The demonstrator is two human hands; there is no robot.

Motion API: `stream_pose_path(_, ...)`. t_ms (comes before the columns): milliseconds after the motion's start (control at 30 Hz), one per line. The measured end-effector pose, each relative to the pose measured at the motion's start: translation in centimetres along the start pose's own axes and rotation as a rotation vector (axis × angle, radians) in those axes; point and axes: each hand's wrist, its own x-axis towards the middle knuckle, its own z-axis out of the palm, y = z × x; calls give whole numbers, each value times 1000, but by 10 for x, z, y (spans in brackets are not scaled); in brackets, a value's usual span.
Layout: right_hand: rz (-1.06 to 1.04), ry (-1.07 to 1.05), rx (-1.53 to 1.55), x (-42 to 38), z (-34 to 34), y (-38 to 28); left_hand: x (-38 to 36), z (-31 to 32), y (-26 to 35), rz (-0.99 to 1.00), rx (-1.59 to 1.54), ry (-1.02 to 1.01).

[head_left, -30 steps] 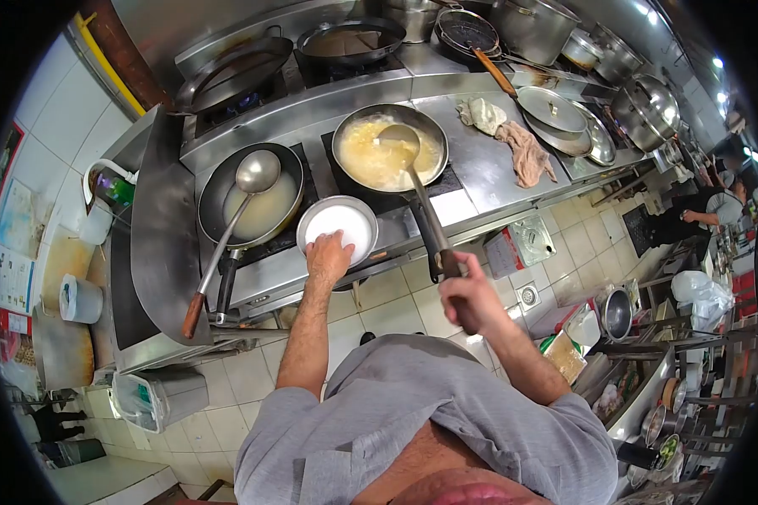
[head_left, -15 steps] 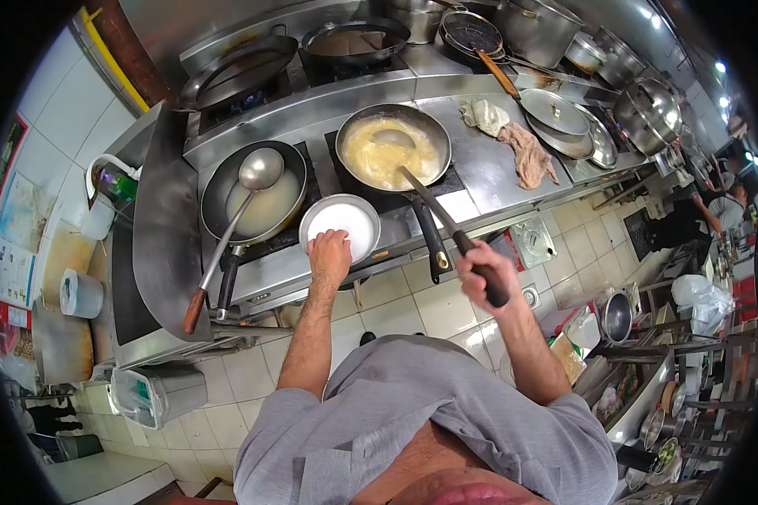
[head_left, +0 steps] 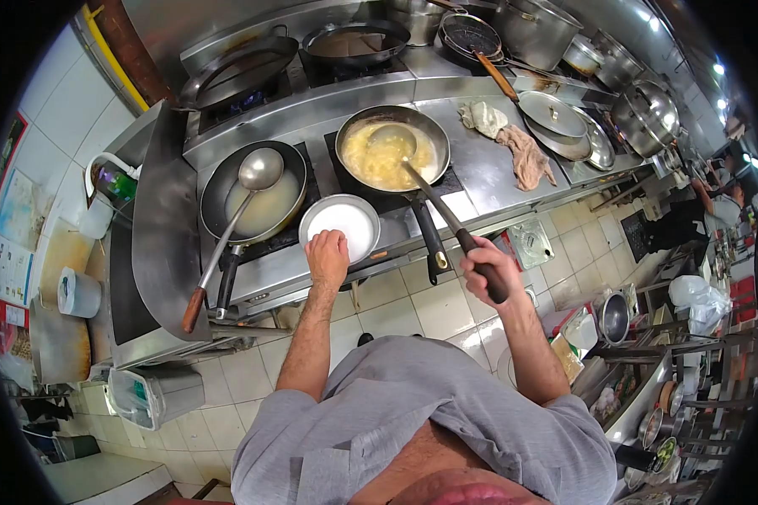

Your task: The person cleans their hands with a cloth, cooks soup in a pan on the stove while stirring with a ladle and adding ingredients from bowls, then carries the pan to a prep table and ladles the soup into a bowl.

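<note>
My right hand is wrapped round the dark handle of a ladle, whose round head sits in a pan. Pale yellow, lumpy liquid food fills that pan. At the stove's front edge, my left hand has its fingers curled over the near rim of a metal bowl of white contents; the thumb is partly hidden. Left of the bowl stands a second pan with cloudy liquid, and a wooden-handled ladle rests across it.
Crumpled cloths and pot lids lie on the steel worktop to the right. Two dark pans stand on the back burners. Large pots fill the back right. A plastic bin stands on the floor at left. Another person is far right.
The ladle's head has shifted and turned slightly within the yellow food, its handle tilting with my right hand. My left hand stays at the bowl.
</note>
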Motion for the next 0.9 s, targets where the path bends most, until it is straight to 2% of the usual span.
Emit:
stream_pose_path(100, -252, 155, -757, 14, -8, 38, -1, 1, -3, -11, -5, 46)
stream_pose_path(133, -267, 202, -892, 14, -5, 53, -2, 0, -4, -19, -50, 19)
stream_pose_path(200, -241, 165, -874, 7, 3, 67, -4, 0, -7, -32, -91, -4)
stream_pose_path(233, -195, 142, -687, -2, 17, 64, -5, 1, -7, 9, -86, 36)
stream_pose_path(267, -195, 140, -687, -8, 25, 54, -6, 1, -8, 52, -82, 74)
stream_pose_path(333, -44, 37, -161, -14, 26, 26, -6, 1, -7, 50, -66, 62)
stream_pose_path(400, 45, -132, 136, -1, 3, 5, -6, 0, -4, 52, -52, 51)
stream_pose_path(467, -34, 14, -192, 7, -8, 6, -7, -4, -1, 74, -86, 67)
stream_pose_path(533, -169, 132, -712, 12, -6, 29, -9, -6, 0, 71, -94, 59)
stream_pose_path(600, -249, 171, -933, 19, -16, 58, -12, -7, -1, 65, -99, 53)
stream_pose_path(700, -177, 115, -653, 5, 8, 69, -16, -5, -4, 58, -115, 16)
stream_pose_path(733, -178, 115, -652, -3, 18, 61, -17, -5, -4, 56, -109, 13)
stream_pose_path(867, 62, -67, 72, -11, 17, 24, -16, -8, 0, 66, -106, 18)
stream_pose_path(900, 58, -148, 141, -11, 10, 21, -16, -7, 0, 67, -105, 21)
